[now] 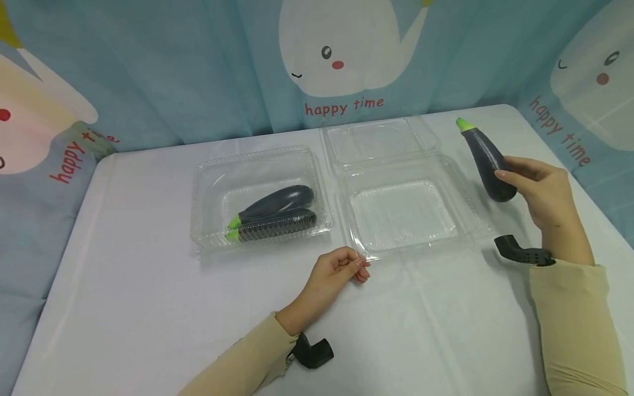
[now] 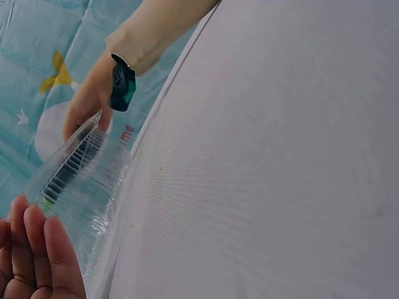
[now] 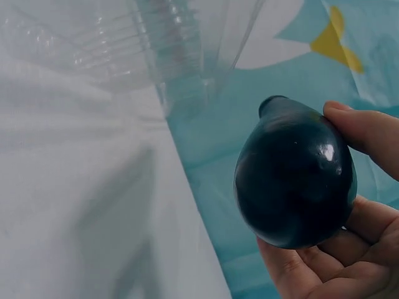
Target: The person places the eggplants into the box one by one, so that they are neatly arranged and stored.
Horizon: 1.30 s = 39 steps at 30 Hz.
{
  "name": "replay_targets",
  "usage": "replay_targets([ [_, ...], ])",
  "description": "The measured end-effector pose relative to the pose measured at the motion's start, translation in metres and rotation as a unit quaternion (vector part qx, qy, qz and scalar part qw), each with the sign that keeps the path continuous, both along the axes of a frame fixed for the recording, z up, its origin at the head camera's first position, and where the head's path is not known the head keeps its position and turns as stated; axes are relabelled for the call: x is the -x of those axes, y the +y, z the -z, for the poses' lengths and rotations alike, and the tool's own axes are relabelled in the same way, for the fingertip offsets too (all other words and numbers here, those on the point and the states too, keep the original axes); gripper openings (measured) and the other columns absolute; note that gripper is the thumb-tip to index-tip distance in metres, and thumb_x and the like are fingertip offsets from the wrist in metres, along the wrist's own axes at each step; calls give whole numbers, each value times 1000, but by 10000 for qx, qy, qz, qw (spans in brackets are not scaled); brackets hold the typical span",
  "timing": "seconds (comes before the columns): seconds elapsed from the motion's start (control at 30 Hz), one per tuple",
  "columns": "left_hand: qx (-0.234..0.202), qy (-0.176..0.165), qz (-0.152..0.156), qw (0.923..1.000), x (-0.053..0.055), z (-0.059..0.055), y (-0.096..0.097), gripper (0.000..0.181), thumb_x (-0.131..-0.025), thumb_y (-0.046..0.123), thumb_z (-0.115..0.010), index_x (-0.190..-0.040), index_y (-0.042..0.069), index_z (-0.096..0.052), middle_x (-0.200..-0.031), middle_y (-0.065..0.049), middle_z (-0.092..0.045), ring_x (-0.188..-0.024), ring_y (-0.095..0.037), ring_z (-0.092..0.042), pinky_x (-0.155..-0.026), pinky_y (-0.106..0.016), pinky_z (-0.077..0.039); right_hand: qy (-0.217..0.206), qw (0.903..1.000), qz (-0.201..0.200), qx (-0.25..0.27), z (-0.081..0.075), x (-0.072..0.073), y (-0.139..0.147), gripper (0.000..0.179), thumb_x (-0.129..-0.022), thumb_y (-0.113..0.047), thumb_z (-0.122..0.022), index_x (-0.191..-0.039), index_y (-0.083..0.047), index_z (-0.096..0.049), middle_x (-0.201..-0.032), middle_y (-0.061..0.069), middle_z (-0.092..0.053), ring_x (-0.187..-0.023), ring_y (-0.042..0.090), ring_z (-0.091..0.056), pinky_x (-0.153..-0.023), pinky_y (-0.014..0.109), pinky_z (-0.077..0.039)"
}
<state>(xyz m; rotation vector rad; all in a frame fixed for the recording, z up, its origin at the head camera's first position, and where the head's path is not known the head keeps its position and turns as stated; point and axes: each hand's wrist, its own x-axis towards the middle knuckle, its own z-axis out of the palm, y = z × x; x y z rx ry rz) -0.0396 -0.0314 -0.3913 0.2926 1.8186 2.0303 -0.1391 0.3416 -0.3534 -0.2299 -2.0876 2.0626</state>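
Observation:
A dark purple eggplant [image 1: 487, 162] with a green stem end is in my right hand [image 1: 547, 192], pinched near its thick end between thumb and fingers. In the right wrist view the rounded bottom of this eggplant [image 3: 296, 180] faces the camera. My left hand [image 1: 337, 275] lies by the near corner of an open clear plastic container [image 1: 403, 214], fingers loosely bent; whether it touches the corner I cannot tell. In the left wrist view the fingers [image 2: 62, 255] look relaxed, holding nothing visible. Two more eggplants [image 1: 279, 201] lie side by side in another clear container [image 1: 213, 192] on the left.
The container's hinged lid [image 1: 381, 140] lies folded back toward the curtain [image 1: 198, 71]. A white cloth covers the table [image 1: 148, 308]. Black wrist mounts [image 1: 525, 254] stick out at both sleeves.

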Motion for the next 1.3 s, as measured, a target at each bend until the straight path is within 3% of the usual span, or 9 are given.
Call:
replay_targets([
  [0.2,-9,14,20,10000,0,0,0,15,-94,-1,-53,-94,-15,-57,-88,-28,-64,-74,-7,-62,-76,-28,-54,60,9997,-34,-219,-5,-1,-5,34,-77,4,-74,-110,-6,-71,-94,-6,-69,-91,7,-59,-74,9,-46],
  [0.37,-18,34,13,10000,1,1,0,13,-94,-1,-53,-93,-14,-57,-88,-29,-64,-74,-7,-62,-76,-29,-55,141,9985,-321,-409,-14,-5,-15,36,-78,6,-73,-111,-7,-71,-99,-7,-67,-95,6,-60,-77,9,-45],
  [0.57,-34,20,1,10000,1,1,0,12,-94,-2,-53,-94,-13,-58,-88,-29,-64,-73,-8,-62,-76,-29,-55,489,9943,-859,-403,-19,-7,-28,36,-78,13,-68,-111,-1,-69,-98,-3,-69,-88,7,-64,-74,11,-48],
  [0.67,-64,20,-11,10000,1,0,0,12,-94,-2,-52,-94,-13,-58,-87,-29,-64,-73,-8,-62,-75,-29,-55,402,9903,-1040,-832,-22,-9,-32,37,-80,12,-67,-114,-2,-68,-99,-5,-69,-85,6,-65,-73,11,-48],
  [0.8,-89,43,-18,9999,1,-1,1,13,-94,-2,-52,-94,-14,-57,-88,-30,-63,-74,-8,-63,-75,-29,-55,29,9749,-1106,-1933,-25,-12,-36,39,-83,2,-69,-120,-9,-66,-103,-14,-65,-88,3,-61,-76,9,-43],
  [0.9,-92,22,-15,10000,0,0,0,13,-94,-2,-52,-95,-14,-57,-89,-32,-63,-74,-7,-62,-75,-28,-55,-177,9625,-1228,-2412,-25,-13,-40,41,-83,-2,-71,-123,-11,-64,-105,-18,-64,-89,2,-58,-76,10,-42],
  [1.07,-64,-26,-7,10000,0,1,-1,13,-94,-2,-52,-95,-14,-57,-90,-32,-62,-74,-7,-62,-76,-28,-54,-405,9569,-1565,-2414,-22,-14,-47,43,-82,-1,-71,-124,-10,-64,-109,-16,-63,-88,4,-58,-73,10,-46],
  [1.3,-85,62,16,9999,1,3,0,13,-94,-1,-53,-96,-13,-58,-88,-29,-63,-74,-8,-62,-76,-29,-54,-637,9361,-2063,-2775,-22,-14,-54,43,-83,-8,-73,-125,-9,-63,-111,-13,-61,-88,6,-60,-69,15,-49],
])
